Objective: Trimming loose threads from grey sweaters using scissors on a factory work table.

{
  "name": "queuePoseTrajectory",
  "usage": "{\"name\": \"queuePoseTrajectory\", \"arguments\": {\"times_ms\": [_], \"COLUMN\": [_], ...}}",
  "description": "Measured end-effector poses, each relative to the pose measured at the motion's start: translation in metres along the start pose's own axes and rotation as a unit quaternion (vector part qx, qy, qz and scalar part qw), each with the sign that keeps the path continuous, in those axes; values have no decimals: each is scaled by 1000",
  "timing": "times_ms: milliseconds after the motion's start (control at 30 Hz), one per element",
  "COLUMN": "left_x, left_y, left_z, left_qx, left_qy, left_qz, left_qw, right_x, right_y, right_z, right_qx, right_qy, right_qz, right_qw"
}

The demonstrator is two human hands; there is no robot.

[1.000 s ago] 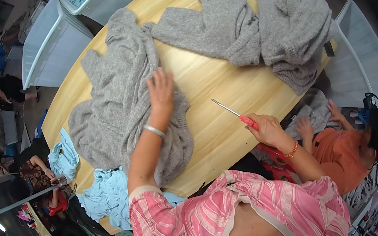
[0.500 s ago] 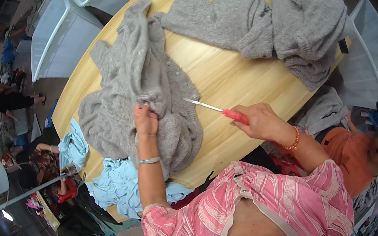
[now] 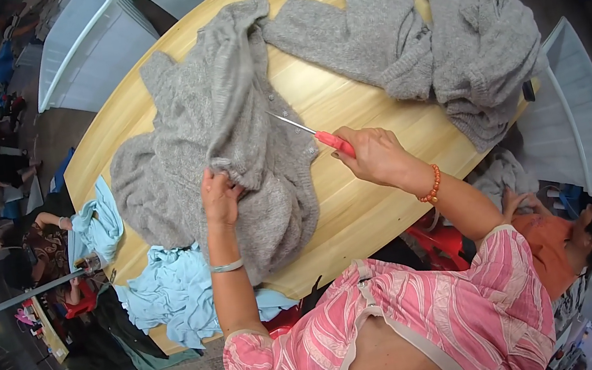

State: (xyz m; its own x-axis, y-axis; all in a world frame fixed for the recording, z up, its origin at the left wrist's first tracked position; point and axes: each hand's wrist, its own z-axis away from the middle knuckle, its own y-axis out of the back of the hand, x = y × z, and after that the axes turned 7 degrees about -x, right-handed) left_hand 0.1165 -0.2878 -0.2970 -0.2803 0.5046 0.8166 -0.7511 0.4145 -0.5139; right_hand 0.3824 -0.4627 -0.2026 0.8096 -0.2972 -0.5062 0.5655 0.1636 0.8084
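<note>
A grey knitted cardigan (image 3: 173,119) with small buttons along one edge lies rumpled on the wooden table. My left hand (image 3: 221,198) pinches a gathered fold of it between thumb and fingers. In my right hand (image 3: 376,155) is a slim tool (image 3: 334,141) with a red handle and a thin, pointed metal blade. Its exact kind is unclear. The blade points up and left, with its tip over the cardigan's buttoned edge; whether it touches the knit I cannot tell.
More grey knitwear (image 3: 478,53) is heaped at the table's far right. Crumpled light blue fabric (image 3: 174,289) lies by my left forearm. White plastic bins (image 3: 95,50) stand beyond the wooden table (image 3: 359,206). A person in orange (image 3: 543,248) sits at the right, close to my elbow.
My right hand has moved left and up, bringing the tool's tip over the cardigan's edge. My left hand still grips the knit, whose raised fold now lies more spread out.
</note>
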Motion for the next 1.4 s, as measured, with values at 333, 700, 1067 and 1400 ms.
{"name": "queuePoseTrajectory", "arguments": {"times_ms": [333, 700, 1067, 1400], "left_x": [12, -88, 176, 10], "left_y": [-142, -119, 22, 4], "left_z": [-82, -152, -103, 96], "left_qx": [-33, -60, 186, 131], "left_qy": [-276, -157, -66, 89], "left_qz": [-757, -974, -726, -168], "left_qw": [591, 153, 659, 973], "right_x": [35, 103, 65, 8], "right_y": [-13, -32, 4, -4], "right_z": [0, 60, 20, 19], "right_qx": [37, 43, 65, 1], "right_qy": [-68, -206, -71, 8], "right_qz": [-35, -44, -50, -32], "right_qw": [996, 977, 994, 999]}}
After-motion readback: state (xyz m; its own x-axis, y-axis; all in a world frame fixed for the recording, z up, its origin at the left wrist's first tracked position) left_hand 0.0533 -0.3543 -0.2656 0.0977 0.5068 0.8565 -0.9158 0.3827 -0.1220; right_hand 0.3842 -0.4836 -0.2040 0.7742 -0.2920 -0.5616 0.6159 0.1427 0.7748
